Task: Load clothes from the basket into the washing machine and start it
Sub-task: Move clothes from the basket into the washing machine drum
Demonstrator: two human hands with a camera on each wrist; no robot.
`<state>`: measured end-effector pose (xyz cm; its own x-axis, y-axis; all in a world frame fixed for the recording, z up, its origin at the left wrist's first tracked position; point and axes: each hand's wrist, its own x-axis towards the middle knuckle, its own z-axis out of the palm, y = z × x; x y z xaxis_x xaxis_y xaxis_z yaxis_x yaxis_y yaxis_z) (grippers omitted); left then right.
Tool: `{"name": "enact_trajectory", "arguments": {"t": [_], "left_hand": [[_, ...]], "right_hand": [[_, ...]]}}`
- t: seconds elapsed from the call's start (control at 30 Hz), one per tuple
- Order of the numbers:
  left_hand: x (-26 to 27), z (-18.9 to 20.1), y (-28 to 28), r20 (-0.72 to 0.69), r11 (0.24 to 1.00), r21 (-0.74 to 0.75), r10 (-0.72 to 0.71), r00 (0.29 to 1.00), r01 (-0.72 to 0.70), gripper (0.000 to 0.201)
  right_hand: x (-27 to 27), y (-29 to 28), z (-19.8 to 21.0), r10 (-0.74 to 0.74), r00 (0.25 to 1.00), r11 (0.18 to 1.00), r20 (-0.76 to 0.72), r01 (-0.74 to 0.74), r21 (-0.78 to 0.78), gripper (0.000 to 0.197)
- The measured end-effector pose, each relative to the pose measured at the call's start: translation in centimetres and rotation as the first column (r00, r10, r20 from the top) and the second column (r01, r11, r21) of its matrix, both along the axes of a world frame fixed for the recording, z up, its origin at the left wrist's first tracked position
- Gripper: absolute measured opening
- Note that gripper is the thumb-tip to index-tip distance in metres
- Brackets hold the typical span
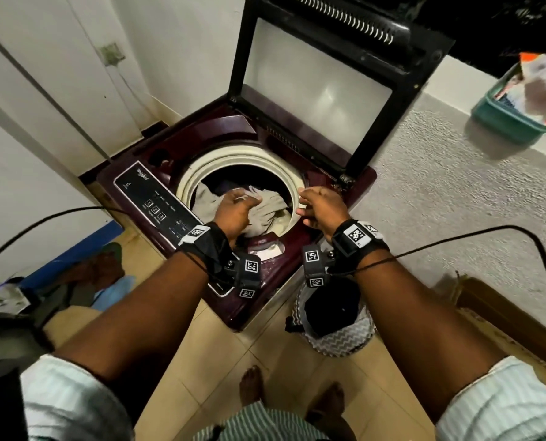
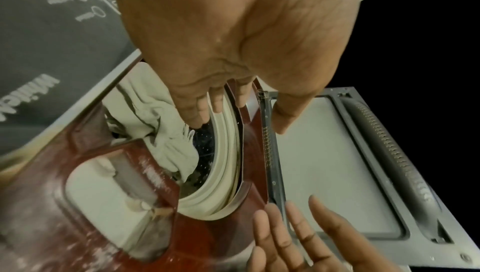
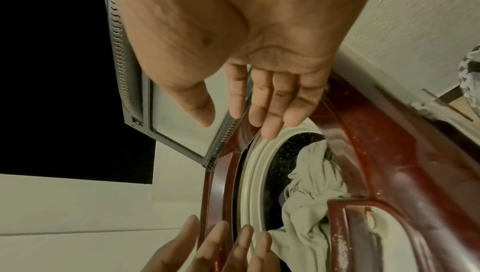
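Observation:
The maroon top-load washing machine point(image 1: 131, 173) stands with its lid point(image 1: 316, 90) raised. Beige and dark clothes point(image 1: 265, 211) lie in its drum. My left hand point(image 1: 239, 203) reaches into the drum opening, and its straight fingers point(image 2: 197, 110) touch the beige cloth point(image 2: 161, 129). Over the drum's right rim hovers my right hand point(image 1: 313, 205), fingers point(image 3: 270, 116) straight and holding nothing. The zigzag-patterned basket point(image 1: 335, 342) sits on the floor by the machine's front corner, with a dark garment point(image 1: 329, 310) inside.
The control panel point(image 1: 157, 205) runs along the machine's left side, and a white detergent tray point(image 1: 265, 249) sits near my wrists. A green tub point(image 1: 503, 119) rests on the textured ledge at right. Clothes lie on a blue surface point(image 1: 84, 268) at left. Cables trail from both wrists.

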<state>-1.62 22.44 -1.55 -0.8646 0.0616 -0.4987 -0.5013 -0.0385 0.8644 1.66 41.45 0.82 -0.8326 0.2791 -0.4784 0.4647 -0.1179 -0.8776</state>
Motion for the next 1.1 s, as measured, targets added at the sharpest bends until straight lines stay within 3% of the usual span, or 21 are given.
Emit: {"name": "enact_trajectory", "arguments": {"t": [0.07,0.27,0.5,0.63,0.87,1.1], "left_hand": [[0.9,-0.2,1.1,0.005,0.999,-0.011,-0.045,0.999,0.045,0.027],[3.4,-0.5,6.1,-0.003,0.983,0.039,-0.179,0.984,0.179,0.009],[7.6,-1.1,13.7,-0.101,0.926,-0.025,-0.377,0.921,0.376,0.013],[10.5,-3.1,17.2,-0.068,0.872,-0.013,-0.489,0.870,0.489,0.019],[14.4,-12.4,18.7,0.169,0.837,-0.070,-0.527,0.833,0.543,0.026],[15.4,-25.1,19.8,0.279,0.858,-0.082,-0.469,0.838,0.508,0.015]], "right_hand": [[1.0,0.5,-0.9,-0.011,1.000,1.000,-0.005,0.011,0.027,0.017],[5.6,4.3,-3.1,-0.161,0.987,0.986,-0.013,0.161,0.034,0.008],[12.7,11.1,-6.6,-0.305,0.950,0.949,0.070,0.297,0.104,0.010],[16.7,14.6,-10.1,-0.316,0.935,0.944,0.158,0.294,0.149,0.007],[20.9,18.3,-16.7,-0.233,0.938,0.972,0.257,0.223,0.069,0.023],[20.1,18.7,-29.6,-0.145,0.912,0.988,0.383,0.117,0.097,0.022]]}}
